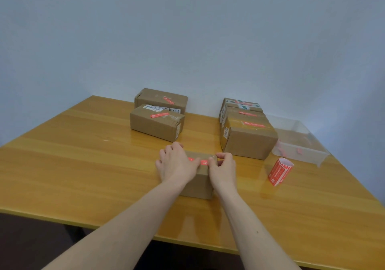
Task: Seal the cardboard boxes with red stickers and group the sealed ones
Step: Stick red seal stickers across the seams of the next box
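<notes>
A small cardboard box lies in the middle of the table with a red sticker across its top. My left hand rests flat on the box's left part, fingers on the sticker. My right hand presses the sticker's right end with pinched fingertips. Two boxes with red stickers stand at the back left. Three more stickered boxes stand in a row at the back right. A roll of red stickers lies to the right of my hands.
A clear plastic tray with a few red scraps sits at the right, behind the roll. The wooden table meets a pale wall at the back; its front edge is close to me.
</notes>
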